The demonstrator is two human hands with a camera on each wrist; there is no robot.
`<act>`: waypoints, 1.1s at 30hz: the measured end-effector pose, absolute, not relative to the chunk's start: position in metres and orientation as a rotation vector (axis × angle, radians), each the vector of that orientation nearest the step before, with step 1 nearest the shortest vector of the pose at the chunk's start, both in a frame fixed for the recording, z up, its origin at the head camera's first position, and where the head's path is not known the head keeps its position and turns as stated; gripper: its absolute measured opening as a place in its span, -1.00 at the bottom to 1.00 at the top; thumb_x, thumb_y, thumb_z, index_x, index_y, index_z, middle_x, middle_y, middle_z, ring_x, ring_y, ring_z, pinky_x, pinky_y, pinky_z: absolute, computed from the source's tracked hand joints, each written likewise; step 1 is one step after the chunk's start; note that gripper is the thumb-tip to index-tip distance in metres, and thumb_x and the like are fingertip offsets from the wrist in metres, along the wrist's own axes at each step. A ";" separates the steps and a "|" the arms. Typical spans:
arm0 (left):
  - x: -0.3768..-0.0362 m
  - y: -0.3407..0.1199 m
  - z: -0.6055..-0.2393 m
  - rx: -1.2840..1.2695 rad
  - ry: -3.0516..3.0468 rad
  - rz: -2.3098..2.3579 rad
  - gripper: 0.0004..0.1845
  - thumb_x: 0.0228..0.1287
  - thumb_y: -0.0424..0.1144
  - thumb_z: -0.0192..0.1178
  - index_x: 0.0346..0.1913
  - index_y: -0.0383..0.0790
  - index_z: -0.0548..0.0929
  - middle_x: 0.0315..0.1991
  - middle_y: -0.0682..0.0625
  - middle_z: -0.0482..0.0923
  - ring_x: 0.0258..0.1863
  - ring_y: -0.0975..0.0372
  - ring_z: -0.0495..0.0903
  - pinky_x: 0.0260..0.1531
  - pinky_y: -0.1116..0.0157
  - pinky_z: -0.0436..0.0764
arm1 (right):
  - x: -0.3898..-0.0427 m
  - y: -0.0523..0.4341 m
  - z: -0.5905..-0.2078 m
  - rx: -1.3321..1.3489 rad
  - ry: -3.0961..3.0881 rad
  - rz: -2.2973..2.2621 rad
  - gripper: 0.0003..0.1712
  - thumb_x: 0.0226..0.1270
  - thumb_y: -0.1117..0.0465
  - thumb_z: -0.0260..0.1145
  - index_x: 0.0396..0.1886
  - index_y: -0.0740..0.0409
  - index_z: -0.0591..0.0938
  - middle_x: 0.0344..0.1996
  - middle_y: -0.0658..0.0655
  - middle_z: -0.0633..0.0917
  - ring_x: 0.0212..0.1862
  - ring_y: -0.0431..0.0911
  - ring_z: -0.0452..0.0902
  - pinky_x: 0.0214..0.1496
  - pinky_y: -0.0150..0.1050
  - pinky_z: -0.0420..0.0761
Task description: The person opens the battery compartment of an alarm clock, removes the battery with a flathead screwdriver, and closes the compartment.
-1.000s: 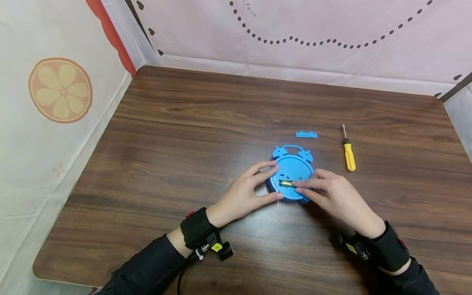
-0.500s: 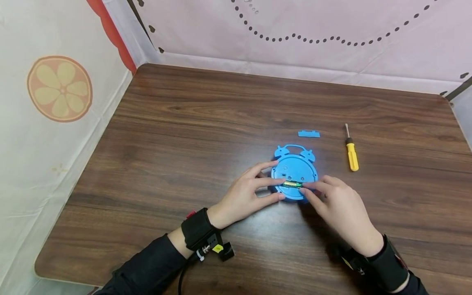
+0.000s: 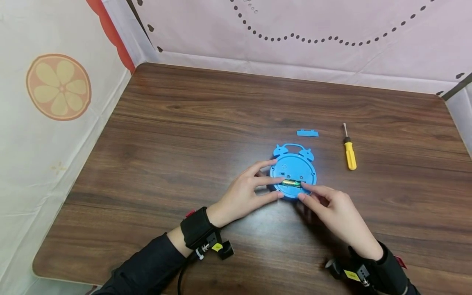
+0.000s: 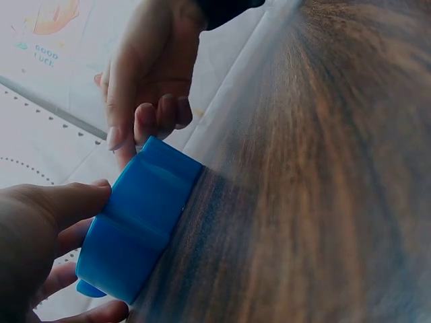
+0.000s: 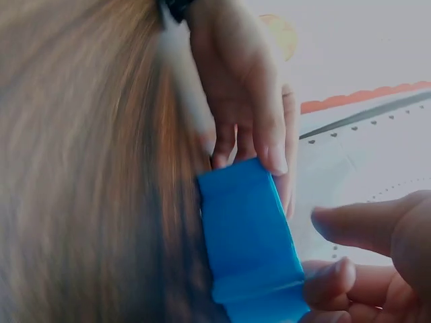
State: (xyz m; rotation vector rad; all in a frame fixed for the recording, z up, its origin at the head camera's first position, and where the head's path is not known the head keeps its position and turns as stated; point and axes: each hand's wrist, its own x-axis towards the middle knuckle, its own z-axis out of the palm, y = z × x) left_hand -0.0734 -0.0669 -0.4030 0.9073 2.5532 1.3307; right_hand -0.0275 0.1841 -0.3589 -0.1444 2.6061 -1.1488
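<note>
Head view: your 2 hands meet at a blue toy alarm clock [image 3: 293,174] lying face down near the middle of the wooden table [image 3: 184,135], its back turned up so the open battery slot faces you. Your left hand [image 3: 245,192] brackets the clock's left rim, fingers and thumb spread and lightly curled against it, a grip that seems meant to keep the case from sliding. Your right hand [image 3: 333,209] comes in from the lower right, its fingertips pinching or pressing the end of a battery [image 3: 291,183] that lies across the slot; whether the battery is fully seated cannot be told. The small blue battery cover [image 3: 307,132] lies apart, just beyond the clock's handle, and a yellow-handled screwdriver [image 3: 348,150] rests to the right, clear of both hands, within easy reach.

Left wrist view: the alarm clock [image 4: 138,225] shows edge-on, flat against the table [image 4: 323,175], your left thumb [image 4: 60,205] pressed to its near rim. Your right hand [image 4: 148,87] reaches over the far edge, fingers curled down onto the top.

Right wrist view: the same blue rim [image 5: 249,235] fills the centre; your left hand [image 5: 246,87] clasps the far side, while your right fingertips [image 5: 367,225] hover at the near corner, bent toward the top face.
</note>
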 end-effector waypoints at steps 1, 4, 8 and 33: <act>-0.073 -0.067 -0.403 0.900 2.548 1.335 -0.59 0.35 0.00 0.35 0.20 0.00 0.70 0.51 0.06 0.24 0.17 0.26 0.48 0.03 0.21 0.55 | -0.027 0.185 -0.360 -0.120 2.573 -1.178 -0.49 0.52 -0.06 0.25 0.29 0.12 0.62 -0.65 -0.03 0.44 -0.58 -0.15 0.36 -0.55 -0.31 0.35; -0.073 -0.068 -0.404 0.877 2.535 1.343 -0.59 0.35 -0.01 0.35 0.20 -0.01 0.70 0.50 0.06 0.24 0.13 0.28 0.48 0.02 0.22 0.54 | -0.026 0.187 -0.363 -0.044 2.477 -1.252 -0.48 0.53 -0.08 0.22 0.33 0.08 0.59 -0.64 0.01 0.45 -0.56 -0.10 0.39 -0.54 -0.28 0.36; -0.073 -0.067 -0.404 0.864 2.522 1.345 -0.59 0.35 -0.01 0.35 0.20 -0.01 0.70 0.50 0.07 0.24 0.15 0.28 0.47 0.05 0.21 0.53 | -0.025 0.189 -0.366 0.058 2.390 -1.304 -0.42 0.54 -0.14 0.17 0.38 0.05 0.55 -0.30 0.17 0.68 -0.30 -0.04 0.48 -0.35 -0.29 0.43; -0.074 -0.066 -0.403 0.894 2.533 1.364 -0.60 0.35 -0.04 0.36 0.20 -0.04 0.69 0.50 0.02 0.24 0.12 0.28 0.50 0.06 0.24 0.55 | -0.018 0.161 -0.385 -0.255 3.006 -1.529 -0.74 0.34 0.36 0.41 0.00 0.17 0.78 -0.03 0.04 0.76 -0.36 -0.26 0.45 -0.35 -0.45 0.39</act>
